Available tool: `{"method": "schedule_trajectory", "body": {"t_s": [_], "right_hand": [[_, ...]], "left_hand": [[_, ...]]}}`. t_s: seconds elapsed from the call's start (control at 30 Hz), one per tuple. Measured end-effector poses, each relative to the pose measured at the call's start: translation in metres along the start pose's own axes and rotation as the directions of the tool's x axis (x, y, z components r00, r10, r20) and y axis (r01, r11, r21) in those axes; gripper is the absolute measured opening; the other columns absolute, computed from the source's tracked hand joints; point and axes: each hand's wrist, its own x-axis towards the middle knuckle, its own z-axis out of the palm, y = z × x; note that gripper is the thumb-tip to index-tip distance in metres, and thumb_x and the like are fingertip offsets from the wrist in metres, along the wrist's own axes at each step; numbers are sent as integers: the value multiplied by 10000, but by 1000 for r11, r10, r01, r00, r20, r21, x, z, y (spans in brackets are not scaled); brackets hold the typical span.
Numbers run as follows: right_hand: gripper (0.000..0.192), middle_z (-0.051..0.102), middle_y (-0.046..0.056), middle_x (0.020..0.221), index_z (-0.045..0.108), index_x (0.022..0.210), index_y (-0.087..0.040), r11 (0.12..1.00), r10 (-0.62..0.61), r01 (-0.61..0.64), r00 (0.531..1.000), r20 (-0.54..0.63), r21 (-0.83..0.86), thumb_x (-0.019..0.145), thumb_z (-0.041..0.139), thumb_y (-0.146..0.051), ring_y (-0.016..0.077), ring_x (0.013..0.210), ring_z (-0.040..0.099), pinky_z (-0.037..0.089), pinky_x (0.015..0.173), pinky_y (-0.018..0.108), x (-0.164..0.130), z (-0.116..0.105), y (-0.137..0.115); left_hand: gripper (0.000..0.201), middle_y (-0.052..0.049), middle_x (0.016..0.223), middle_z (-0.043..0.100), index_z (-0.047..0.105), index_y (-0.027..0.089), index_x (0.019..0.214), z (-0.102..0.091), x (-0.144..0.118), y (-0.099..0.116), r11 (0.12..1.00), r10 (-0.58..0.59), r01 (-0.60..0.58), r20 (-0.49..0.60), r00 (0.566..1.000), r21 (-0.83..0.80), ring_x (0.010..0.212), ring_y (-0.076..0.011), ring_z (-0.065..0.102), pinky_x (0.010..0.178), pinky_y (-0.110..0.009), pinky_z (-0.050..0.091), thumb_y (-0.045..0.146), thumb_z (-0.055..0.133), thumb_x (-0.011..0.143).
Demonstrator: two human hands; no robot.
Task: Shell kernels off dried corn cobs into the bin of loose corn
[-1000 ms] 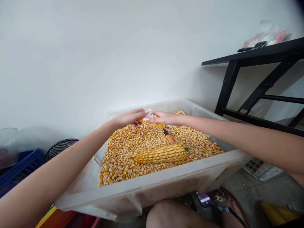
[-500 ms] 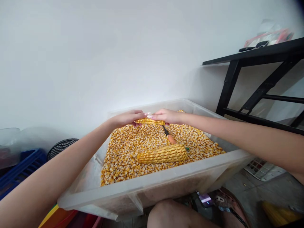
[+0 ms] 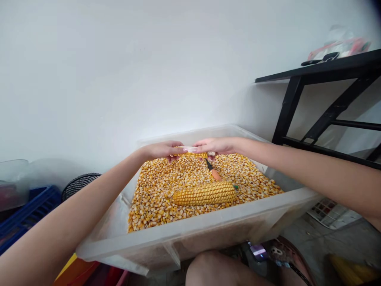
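Both my hands grip one corn cob [image 3: 193, 155] held sideways over the far part of the bin. My left hand [image 3: 168, 150] is wrapped round its left end, and my right hand [image 3: 210, 146] round its right side. A pale bare strip shows along its top by my thumbs, and its right tip looks whitish. Just below my right hand, a tool with an orange handle [image 3: 215, 174] and dark tip lies on the loose corn kernels [image 3: 160, 194]. Nearer me rests a whole ear of corn [image 3: 205, 194] with a green bit at its right end.
The kernels fill a translucent plastic bin [image 3: 208, 220] in front of my knee [image 3: 205, 270]. A black table [image 3: 315, 71] stands at the right against the white wall. Blue crate [image 3: 26, 214] and black wire basket [image 3: 79, 184] sit at the left. A phone [image 3: 258, 252] is below the bin.
The cob has turned in my hands, so its whitish right tip and a pale strip on top now show. My right hand has shifted slightly to the right.
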Motion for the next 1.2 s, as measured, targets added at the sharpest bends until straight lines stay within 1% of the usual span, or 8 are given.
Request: {"method": "schedule_trajectory", "body": {"t_s": [0.13, 0.27, 0.47, 0.63, 0.73, 0.87, 1.03, 1.2], "right_hand": [[339, 460, -22, 674, 517, 1010, -196, 998, -55, 56, 996, 64, -12, 778, 517, -443, 28, 427, 360, 328, 387, 174, 0, -5, 2], [335, 489, -13, 658, 505, 1021, -194, 995, -56, 55, 998, -15, -83, 813, 456, -451, 25, 382, 356, 282, 342, 169, 7, -2, 5], [391, 495, 6, 554, 497, 783, -142, 996, -60, 47, 983, -175, -73, 849, 332, -489, 48, 363, 388, 326, 329, 177, 9, 1, 3], [384, 611, 50, 790, 464, 1089, -176, 997, -71, 70, 997, 22, 35, 813, 458, -443, 51, 456, 443, 423, 431, 179, 1, -3, -2], [423, 615, 48, 886, 420, 1177, -186, 993, -99, 93, 991, 90, 67, 802, 515, -356, 32, 467, 427, 463, 507, 190, -2, -6, -3], [379, 634, 51, 878, 434, 1164, -181, 990, -107, 101, 993, 58, 103, 842, 439, -381, 32, 439, 402, 480, 526, 210, 0, -4, -2], [450, 645, 60, 794, 396, 1199, -180, 984, -69, 70, 998, -13, 165, 858, 344, -468, 54, 397, 426, 477, 479, 229, 2, -2, -3], [496, 631, 51, 874, 352, 1258, -205, 986, -51, 37, 996, 80, 162, 812, 501, -363, 30, 436, 426, 478, 522, 199, -3, -6, -5]], "left_hand": [[327, 5, 689, 442, 515, 190, 882, -1, -2, 1, 1000, -11, 11, -15, 1000, 7, 610, -112, 435, 508, -224, 357, 495, 471, 774], [331, 0, 701, 436, 504, 188, 855, -3, -3, -1, 1000, 11, -11, -15, 1000, -18, 627, -114, 430, 506, -217, 352, 508, 455, 781], [301, -1, 729, 416, 494, 196, 857, -3, -3, -2, 999, 31, -31, -9, 999, -30, 650, -115, 429, 503, -213, 356, 485, 470, 781], [270, 12, 727, 400, 481, 195, 845, -4, -4, -2, 996, 7, -10, -38, 999, -92, 612, -94, 407, 503, -209, 349, 459, 475, 786], [265, 17, 716, 395, 482, 188, 814, -5, -3, -4, 991, 8, -13, -40, 999, -132, 594, -83, 395, 505, -209, 339, 452, 477, 790], [282, 5, 701, 410, 497, 180, 802, -4, -4, -4, 985, 23, -30, -43, 999, -170, 588, -93, 394, 495, -219, 329, 459, 453, 802], [251, 7, 685, 418, 508, 178, 791, -4, -2, -4, 978, 49, -61, -66, 997, -198, 569, -87, 387, 489, -218, 317, 428, 485, 793], [266, 5, 674, 420, 532, 171, 827, -5, 0, -7, 977, 58, -76, -94, 994, -199, 554, -81, 381, 484, -220, 301, 431, 480, 799]]}}
